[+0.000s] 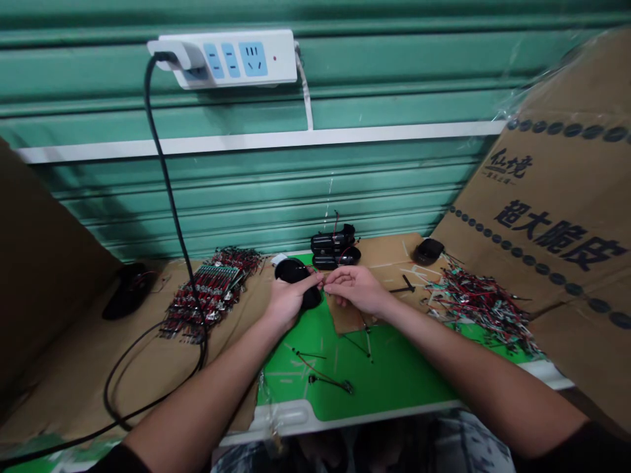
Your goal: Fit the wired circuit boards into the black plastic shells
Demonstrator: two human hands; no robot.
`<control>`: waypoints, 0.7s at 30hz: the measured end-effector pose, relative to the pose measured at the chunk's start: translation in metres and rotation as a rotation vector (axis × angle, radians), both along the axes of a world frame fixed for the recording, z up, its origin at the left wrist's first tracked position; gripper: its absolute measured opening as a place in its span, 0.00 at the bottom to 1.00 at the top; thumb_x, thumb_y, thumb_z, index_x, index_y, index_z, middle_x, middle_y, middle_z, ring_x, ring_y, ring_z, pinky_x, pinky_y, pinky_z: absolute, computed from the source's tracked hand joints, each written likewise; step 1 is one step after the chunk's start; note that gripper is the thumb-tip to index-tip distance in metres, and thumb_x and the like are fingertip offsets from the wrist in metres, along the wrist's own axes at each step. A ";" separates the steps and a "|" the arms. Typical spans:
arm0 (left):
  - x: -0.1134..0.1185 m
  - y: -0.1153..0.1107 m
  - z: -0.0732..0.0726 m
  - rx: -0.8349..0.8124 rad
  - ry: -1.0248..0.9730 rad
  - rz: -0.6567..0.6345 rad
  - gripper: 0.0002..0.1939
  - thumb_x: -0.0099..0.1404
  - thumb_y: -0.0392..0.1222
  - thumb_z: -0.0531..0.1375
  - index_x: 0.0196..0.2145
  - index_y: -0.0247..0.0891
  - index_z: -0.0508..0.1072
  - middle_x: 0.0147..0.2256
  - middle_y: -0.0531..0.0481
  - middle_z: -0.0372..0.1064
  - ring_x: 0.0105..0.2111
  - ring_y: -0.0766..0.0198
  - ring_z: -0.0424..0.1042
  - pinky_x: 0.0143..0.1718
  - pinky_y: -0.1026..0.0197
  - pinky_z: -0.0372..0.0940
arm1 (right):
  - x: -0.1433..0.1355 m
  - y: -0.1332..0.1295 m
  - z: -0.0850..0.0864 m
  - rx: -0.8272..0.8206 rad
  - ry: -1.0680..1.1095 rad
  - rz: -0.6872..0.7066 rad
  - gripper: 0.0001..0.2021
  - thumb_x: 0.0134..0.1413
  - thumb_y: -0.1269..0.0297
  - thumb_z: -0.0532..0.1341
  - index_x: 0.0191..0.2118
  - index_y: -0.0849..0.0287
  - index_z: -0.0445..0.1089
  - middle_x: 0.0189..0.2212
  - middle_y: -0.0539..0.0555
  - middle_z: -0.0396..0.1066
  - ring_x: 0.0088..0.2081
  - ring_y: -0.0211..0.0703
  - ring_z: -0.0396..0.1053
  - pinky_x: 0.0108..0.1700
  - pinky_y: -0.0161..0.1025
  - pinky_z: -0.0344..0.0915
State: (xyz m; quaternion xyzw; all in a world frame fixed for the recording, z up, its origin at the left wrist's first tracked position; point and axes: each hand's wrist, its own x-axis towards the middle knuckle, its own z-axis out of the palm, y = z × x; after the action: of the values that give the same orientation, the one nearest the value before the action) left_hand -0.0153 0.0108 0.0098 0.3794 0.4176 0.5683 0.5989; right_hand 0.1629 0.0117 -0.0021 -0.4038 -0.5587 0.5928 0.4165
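Observation:
My left hand [290, 301] is wrapped round a black curved casing [292, 269] above the green board [384, 374]. Its thumb points right, close to the fingertips of my right hand [355, 289]. The right fingers are curled and pinched near a thin red wire at the casing; what lies between them is too small to tell. Below the hands, short wires with small black ends [330, 382] rest on the board. Several black casings [335, 249] are stacked behind the hands.
A wire pile [211, 289] lies left and another [480, 305] right. Single black parts sit at far left [127, 289] and back right [428, 251]. A black cable [167, 177] hangs from the white power strip [283, 59]. Cardboard [557, 197] stands at the right.

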 end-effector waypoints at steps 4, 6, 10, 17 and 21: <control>0.000 0.000 0.000 -0.006 -0.034 -0.007 0.25 0.40 0.41 0.81 0.32 0.33 0.75 0.27 0.51 0.75 0.27 0.63 0.75 0.35 0.60 0.70 | 0.001 0.001 -0.001 -0.043 0.082 -0.011 0.17 0.44 0.55 0.76 0.34 0.61 0.76 0.22 0.49 0.74 0.22 0.36 0.70 0.25 0.33 0.67; -0.001 0.000 0.001 -0.028 -0.050 0.000 0.26 0.39 0.40 0.81 0.32 0.33 0.75 0.27 0.51 0.75 0.26 0.63 0.75 0.34 0.60 0.70 | 0.003 0.003 -0.001 -0.080 0.166 -0.042 0.18 0.44 0.54 0.77 0.35 0.61 0.76 0.22 0.50 0.75 0.23 0.37 0.72 0.28 0.34 0.69; 0.000 -0.001 0.004 -0.050 -0.067 0.014 0.25 0.38 0.39 0.81 0.32 0.33 0.74 0.26 0.51 0.74 0.25 0.63 0.75 0.32 0.60 0.70 | 0.005 0.005 -0.001 -0.133 0.310 -0.112 0.20 0.39 0.55 0.80 0.35 0.60 0.76 0.26 0.52 0.78 0.27 0.39 0.76 0.33 0.35 0.73; 0.001 -0.003 0.006 -0.127 -0.077 -0.024 0.25 0.37 0.39 0.81 0.30 0.33 0.74 0.25 0.51 0.74 0.24 0.62 0.75 0.30 0.60 0.70 | 0.004 0.005 0.001 -0.065 0.372 -0.177 0.21 0.40 0.55 0.80 0.36 0.60 0.76 0.26 0.52 0.78 0.29 0.39 0.77 0.35 0.34 0.75; -0.006 0.005 0.004 -0.086 -0.022 0.090 0.24 0.38 0.42 0.81 0.30 0.32 0.75 0.24 0.50 0.74 0.24 0.63 0.73 0.28 0.62 0.67 | 0.005 0.008 -0.001 0.019 0.248 -0.243 0.23 0.40 0.51 0.80 0.36 0.60 0.75 0.24 0.51 0.77 0.26 0.40 0.76 0.31 0.36 0.74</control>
State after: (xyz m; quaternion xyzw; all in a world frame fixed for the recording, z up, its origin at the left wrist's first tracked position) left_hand -0.0211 0.0153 0.0141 0.3281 0.4517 0.5803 0.5929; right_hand 0.1675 0.0198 -0.0032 -0.3883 -0.4557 0.5781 0.5544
